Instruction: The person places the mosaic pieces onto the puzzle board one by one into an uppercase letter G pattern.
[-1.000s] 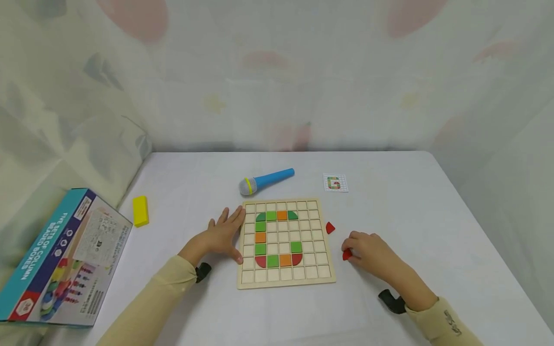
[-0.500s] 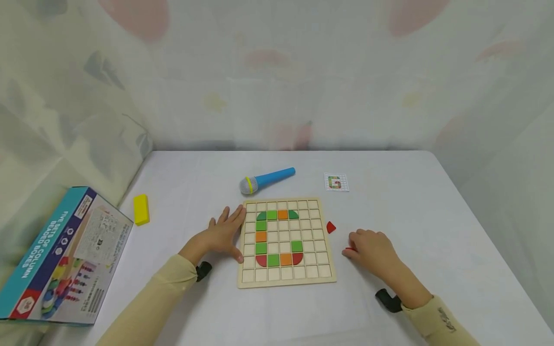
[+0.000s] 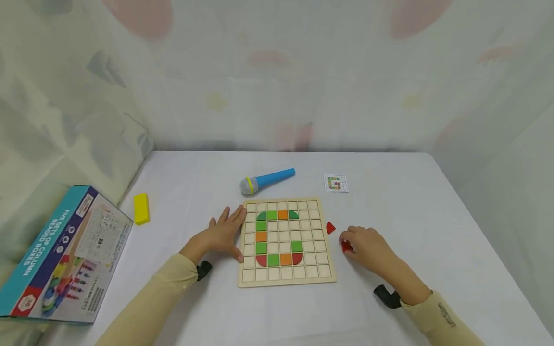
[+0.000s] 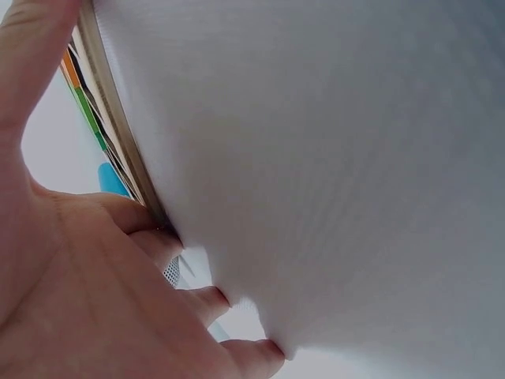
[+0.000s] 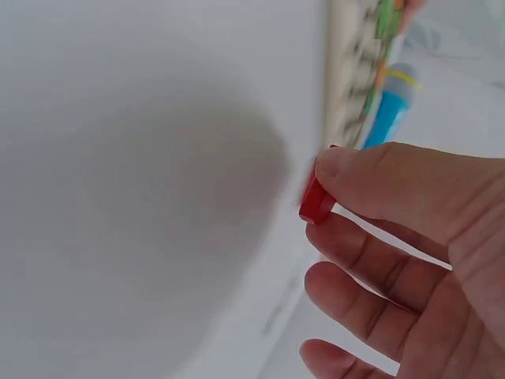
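Observation:
A wooden grid board (image 3: 285,278) lies on the white table, with green, orange and red tiles set in a curved letter shape. My left hand (image 3: 222,235) lies flat against the board's left edge (image 4: 118,134), fingers straight. My right hand (image 3: 365,245) is just right of the board and pinches a small red tile (image 3: 346,247) (image 5: 317,199) between thumb and fingers. A second red tile (image 3: 331,228) lies loose on the table between the board and that hand.
A blue toy microphone (image 3: 267,181) (image 5: 387,110) lies behind the board. A small pattern card (image 3: 335,183) sits at the back right. A yellow block (image 3: 141,209) and a printed box (image 3: 60,254) are at the left, near the table's edge.
My right hand has shifted a little left and away from me, lifting the red tile in its pinch. The left hand and the board have stayed put.

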Motion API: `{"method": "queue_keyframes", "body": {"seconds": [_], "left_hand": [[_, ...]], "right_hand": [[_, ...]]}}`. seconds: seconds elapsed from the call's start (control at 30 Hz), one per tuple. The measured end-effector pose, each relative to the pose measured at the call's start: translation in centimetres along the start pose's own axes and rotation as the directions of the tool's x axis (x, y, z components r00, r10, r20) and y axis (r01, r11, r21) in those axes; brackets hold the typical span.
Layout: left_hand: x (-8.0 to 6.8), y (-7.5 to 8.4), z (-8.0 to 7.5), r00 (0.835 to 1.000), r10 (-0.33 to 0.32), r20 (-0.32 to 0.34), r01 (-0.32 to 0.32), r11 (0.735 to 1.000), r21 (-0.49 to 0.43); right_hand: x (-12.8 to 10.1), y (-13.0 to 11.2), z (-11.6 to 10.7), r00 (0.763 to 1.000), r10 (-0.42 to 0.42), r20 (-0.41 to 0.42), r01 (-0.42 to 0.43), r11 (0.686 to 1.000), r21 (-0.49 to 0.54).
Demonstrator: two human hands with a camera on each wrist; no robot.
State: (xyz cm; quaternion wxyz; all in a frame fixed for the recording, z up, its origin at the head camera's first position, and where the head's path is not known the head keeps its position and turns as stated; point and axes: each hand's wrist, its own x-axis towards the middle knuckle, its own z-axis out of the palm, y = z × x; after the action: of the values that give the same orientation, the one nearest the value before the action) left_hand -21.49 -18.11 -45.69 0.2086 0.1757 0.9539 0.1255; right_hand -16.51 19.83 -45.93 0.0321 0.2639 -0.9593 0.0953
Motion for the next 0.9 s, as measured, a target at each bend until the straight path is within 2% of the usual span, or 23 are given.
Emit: {"method": "queue_keyframes", "body": {"seconds": [0.23,0.43,0.6,0.9], "left_hand": [[-0.2,-0.1,0.1,1.000,-0.005,0.007,0.005,1.000,-0.009],[-0.2,0.1,0.1,1.000,-0.007,0.009,0.007,1.000,-0.012],[-0.2,0.2,-0.1,1.000,-0.007,0.006,0.007,1.000,-0.005],[0.0,0.1,0.0,1.000,-0.018,0.016,0.018,1.000,0.016]], "right_hand": [[4.6,-3.2,-0.9,0.999,-0.048,-0.014,0.048,0.999,0.020],[7.6,-5.7,0.8,0.993,-0.116,-0.030,0.116,0.993,0.021],[8.7,-6.6,1.2,0.993,-0.111,0.026,0.110,0.993,0.029],[8.9,-6.9,1.2,0.992,-0.075,0.097,0.065,0.992,0.104]]}}
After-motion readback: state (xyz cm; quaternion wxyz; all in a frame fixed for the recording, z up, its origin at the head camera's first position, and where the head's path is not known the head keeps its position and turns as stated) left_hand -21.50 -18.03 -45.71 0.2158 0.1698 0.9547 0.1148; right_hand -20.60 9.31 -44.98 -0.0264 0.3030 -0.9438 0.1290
